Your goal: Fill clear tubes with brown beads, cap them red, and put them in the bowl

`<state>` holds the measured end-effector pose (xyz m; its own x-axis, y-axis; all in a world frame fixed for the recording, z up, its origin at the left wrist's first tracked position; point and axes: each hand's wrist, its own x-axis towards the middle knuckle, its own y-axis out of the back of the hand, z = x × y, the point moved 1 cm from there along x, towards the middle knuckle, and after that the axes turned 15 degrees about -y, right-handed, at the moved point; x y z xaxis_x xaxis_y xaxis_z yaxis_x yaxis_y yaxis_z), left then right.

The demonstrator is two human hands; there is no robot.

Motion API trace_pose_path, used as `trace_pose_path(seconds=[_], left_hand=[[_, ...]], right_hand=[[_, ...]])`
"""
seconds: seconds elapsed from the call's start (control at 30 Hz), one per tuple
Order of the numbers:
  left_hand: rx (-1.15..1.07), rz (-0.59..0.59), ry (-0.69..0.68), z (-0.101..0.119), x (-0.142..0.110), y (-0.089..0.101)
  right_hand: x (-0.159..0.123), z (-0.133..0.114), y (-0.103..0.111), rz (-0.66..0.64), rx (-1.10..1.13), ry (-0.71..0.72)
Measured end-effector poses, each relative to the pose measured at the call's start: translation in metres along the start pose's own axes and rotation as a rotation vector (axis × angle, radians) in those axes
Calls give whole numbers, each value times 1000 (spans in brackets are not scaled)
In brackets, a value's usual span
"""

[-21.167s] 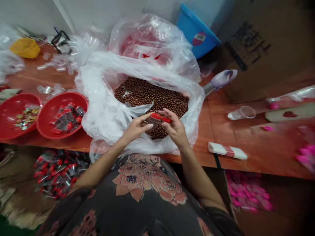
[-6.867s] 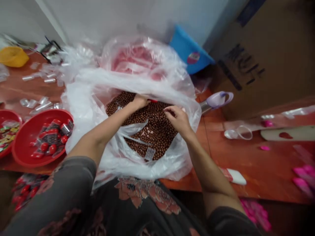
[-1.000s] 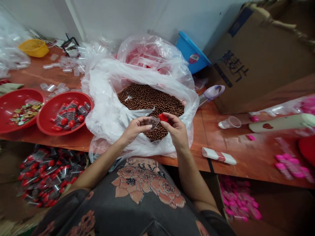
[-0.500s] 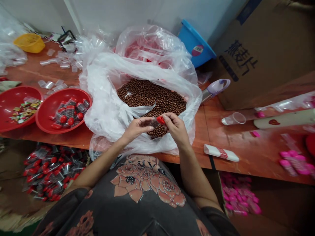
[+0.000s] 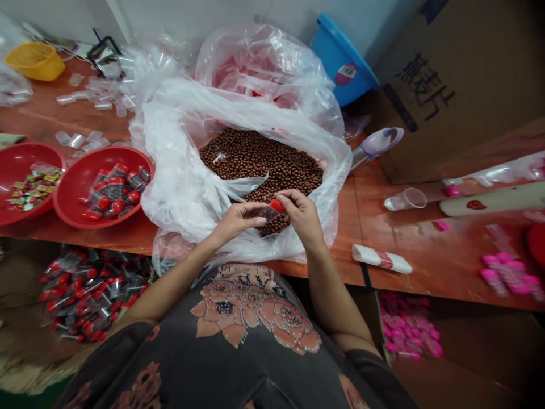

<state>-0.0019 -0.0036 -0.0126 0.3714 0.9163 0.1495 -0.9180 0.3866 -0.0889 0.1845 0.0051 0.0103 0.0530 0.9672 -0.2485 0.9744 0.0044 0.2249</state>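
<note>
My left hand pinches the clear body of a small plastic jar between thumb and fingers. At its other end, my right hand grips the jar's red cap, which sits against the mouth. Both hands are over an open white plastic bag holding a heap of small brown balls. What is inside the jar is hard to make out. To the left, a red bowl contains several similar red-capped jars.
Another red bowl holds wrapped pieces. Below the table edge lies a pile of red-capped jars. On the right are a clear cup, a white roll, pink-capped tubes and a large carton. A blue tub leans behind.
The red cap has tilted and now sits squarely on the jar's end, with my right fingers shifted around it. The camera view has moved slightly.
</note>
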Motion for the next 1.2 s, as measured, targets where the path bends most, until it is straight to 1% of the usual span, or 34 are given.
trace_pose_path(seconds=[0.07,0.23,0.37,0.47,0.6,0.67,0.73,0.83,0.93,1.0,1.1,1.13,1.2], left_hand=[[-1,-4,4,0,0,1],[-19,-8,23,-1,-1,1],[-51,-7,29,-3,-1,0],[-49,3,20,-3,-1,-1],[-4,46,-10,-2,-2,-3],[1,72,-17,-2,-3,-3],[-4,84,-25,-1,-4,-2],[-7,106,-36,0,-5,-1],[-34,116,-38,-1,-4,2],[-95,113,-37,-3,-2,4],[-182,114,-25,-6,2,7],[-197,115,-18,-7,2,7],[-215,125,-6,-9,1,5]], right_hand=[[1,1,0,5,-11,5],[1,3,-1,1,16,-50],[0,5,-1,23,42,-41],[-1,5,-2,47,-14,31],[-7,5,-5,132,-195,215],[-9,4,-4,141,-275,286],[-10,2,-3,80,-333,345],[-10,0,1,-55,-398,441],[-8,3,3,-125,-430,494],[-7,7,2,-164,-435,480],[-6,14,-5,-264,-438,408],[-6,15,-9,-281,-431,388],[-6,16,-14,-270,-392,356]])
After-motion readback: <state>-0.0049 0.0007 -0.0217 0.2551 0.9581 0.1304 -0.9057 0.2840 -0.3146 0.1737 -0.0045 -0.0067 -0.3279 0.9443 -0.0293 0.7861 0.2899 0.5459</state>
